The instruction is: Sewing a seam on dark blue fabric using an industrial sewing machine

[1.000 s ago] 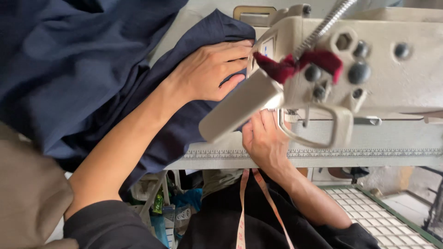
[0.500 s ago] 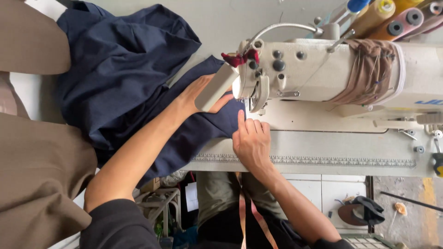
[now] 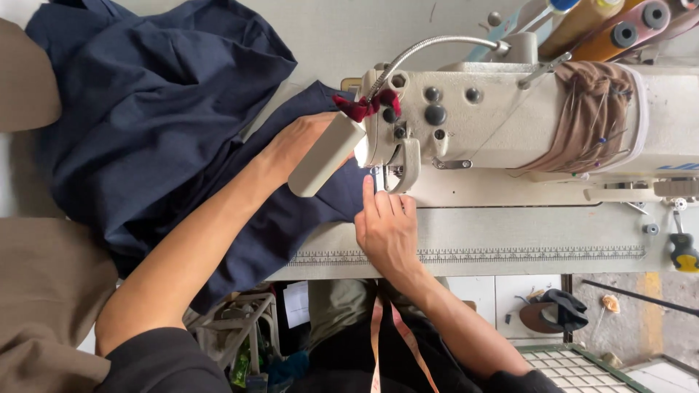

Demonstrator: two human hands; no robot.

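A large piece of navy blue fabric (image 3: 160, 124) lies over the left of the sewing table and runs under the head of a cream industrial sewing machine (image 3: 510, 120). My left hand (image 3: 298, 142) rests flat on the fabric behind the machine's small lamp (image 3: 325, 155), which hides its fingers. My right hand (image 3: 386, 229) lies flat, fingers together, on the fabric's near edge, fingertips just beside the presser foot (image 3: 382, 175). Neither hand grips anything.
Brown cloth (image 3: 590, 116) stuck with pins wraps the machine's arm. Thread cones (image 3: 611, 29) stand at the back right. A ruler strip (image 3: 510, 255) runs along the table's front edge. Tan fabric (image 3: 44, 291) lies at the left. A measuring tape (image 3: 378, 342) hangs from my neck.
The view has pulled back and shifted right, showing more of the machine. Both hands stay on the navy fabric at the needle; my right hand has moved closer to the presser foot.
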